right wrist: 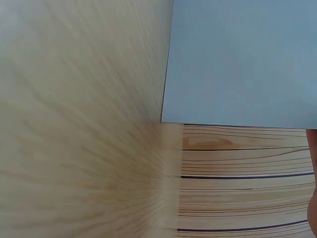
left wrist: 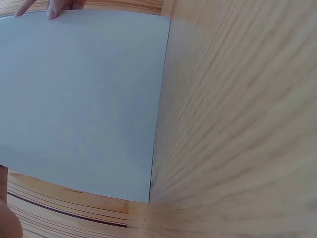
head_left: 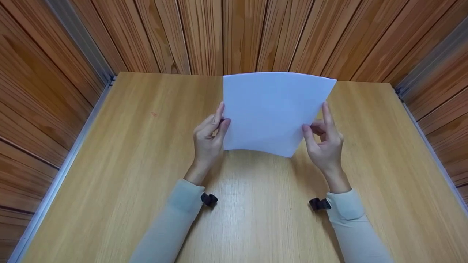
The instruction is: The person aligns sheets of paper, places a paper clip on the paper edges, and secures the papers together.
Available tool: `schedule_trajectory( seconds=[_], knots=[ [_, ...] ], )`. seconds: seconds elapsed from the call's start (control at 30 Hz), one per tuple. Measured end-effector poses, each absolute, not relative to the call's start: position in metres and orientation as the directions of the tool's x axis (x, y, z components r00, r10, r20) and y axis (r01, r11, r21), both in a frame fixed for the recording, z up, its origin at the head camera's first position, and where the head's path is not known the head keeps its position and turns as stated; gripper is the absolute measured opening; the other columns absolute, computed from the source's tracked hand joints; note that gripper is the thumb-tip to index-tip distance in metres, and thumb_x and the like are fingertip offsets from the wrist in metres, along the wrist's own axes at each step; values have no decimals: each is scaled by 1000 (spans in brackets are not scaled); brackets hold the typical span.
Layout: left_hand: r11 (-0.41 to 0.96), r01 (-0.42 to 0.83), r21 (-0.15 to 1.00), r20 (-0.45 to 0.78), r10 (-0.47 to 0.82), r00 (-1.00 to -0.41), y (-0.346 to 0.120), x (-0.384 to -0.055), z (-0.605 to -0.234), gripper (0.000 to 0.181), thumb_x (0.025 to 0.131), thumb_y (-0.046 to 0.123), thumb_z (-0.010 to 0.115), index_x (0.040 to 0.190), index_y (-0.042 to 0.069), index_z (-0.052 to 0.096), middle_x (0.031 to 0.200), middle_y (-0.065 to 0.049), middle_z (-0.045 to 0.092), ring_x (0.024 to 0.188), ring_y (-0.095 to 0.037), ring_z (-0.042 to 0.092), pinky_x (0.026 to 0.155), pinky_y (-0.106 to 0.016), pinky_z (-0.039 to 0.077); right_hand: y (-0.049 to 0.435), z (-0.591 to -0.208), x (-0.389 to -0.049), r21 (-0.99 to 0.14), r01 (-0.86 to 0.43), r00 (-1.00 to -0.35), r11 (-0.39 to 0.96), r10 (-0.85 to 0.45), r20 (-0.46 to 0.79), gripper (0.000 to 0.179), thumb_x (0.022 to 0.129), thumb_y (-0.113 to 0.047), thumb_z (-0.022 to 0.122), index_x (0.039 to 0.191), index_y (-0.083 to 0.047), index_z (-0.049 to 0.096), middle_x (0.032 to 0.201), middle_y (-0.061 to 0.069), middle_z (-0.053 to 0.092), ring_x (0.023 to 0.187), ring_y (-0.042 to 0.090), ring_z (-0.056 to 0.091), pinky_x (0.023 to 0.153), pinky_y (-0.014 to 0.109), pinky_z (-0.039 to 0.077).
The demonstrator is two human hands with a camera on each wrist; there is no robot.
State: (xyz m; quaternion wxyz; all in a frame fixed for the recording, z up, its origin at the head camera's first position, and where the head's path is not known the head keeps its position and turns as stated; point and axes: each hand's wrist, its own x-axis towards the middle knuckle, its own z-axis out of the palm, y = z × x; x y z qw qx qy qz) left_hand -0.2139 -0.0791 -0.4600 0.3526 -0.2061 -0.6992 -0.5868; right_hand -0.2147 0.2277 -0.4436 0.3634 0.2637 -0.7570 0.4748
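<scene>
White and smooth, a blank-looking sheet of paper (head_left: 274, 113) stands a little above the centre of the head view, its top edge bowed upward and its right side slanting in toward the bottom. Whether its lower edge touches the table I cannot tell. At its left edge, the left hand (head_left: 209, 136) pinches it, thumb on the near face. At its right edge, the right hand (head_left: 326, 141) pinches it too, thumb at the edge, index finger stretched up along the side and the other fingers bent. In the left wrist view the sheet fills the left half, with fingertips at its edge in the upper left; in the right wrist view it takes the upper right.

Pale sleeves (head_left: 166, 226) run down to the bottom of the frame, a small black device (head_left: 209, 200) at the left cuff and another black device (head_left: 319, 204) at the right. Beneath lies a light wooden table (head_left: 120, 175), with a small reddish mark (head_left: 154, 114) left of centre. Brown plank walls (head_left: 204, 36) line the top and both sides of the frame, and a grey metal strip (head_left: 60, 175) borders the table's left edge.
</scene>
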Motion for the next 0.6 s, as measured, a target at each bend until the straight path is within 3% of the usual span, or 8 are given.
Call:
schedule_trajectory(
  seconds=[0.27, 0.5, 0.6],
  knots=[
    [232, 699, 676, 734, -130, -667, -79, -214, -462, 47, 98, -4, 71, 143, -5, 59, 102, -12, 76, 89, -17, 69, 97, -31, 59, 228, -447, -215, -530, -745, -601, 405, -62, 797, 74, 88, 22, 69, 154, 14, 35, 101, 22, 78, 99, 1, 73, 87, 19, 59],
    [235, 728, 644, 762, -122, -635, -79, -216, -463, 44, 98, -6, 70, 140, -11, 58, 88, -13, 70, 77, -15, 59, 81, -19, 56, 229, -449, -217, -527, -762, -590, 376, -67, 804, 74, 88, 23, 68, 153, 16, 35, 94, 20, 77, 93, 3, 73, 84, 19, 59],
    [236, 723, 649, 758, -118, -641, -79, -217, -464, 44, 98, -6, 70, 141, -10, 58, 89, -13, 70, 77, -15, 59, 81, -19, 56, 229, -450, -218, -526, -762, -591, 379, -72, 804, 74, 88, 23, 68, 154, 15, 35, 95, 20, 77, 94, 3, 73, 85, 19, 59]
  ],
)
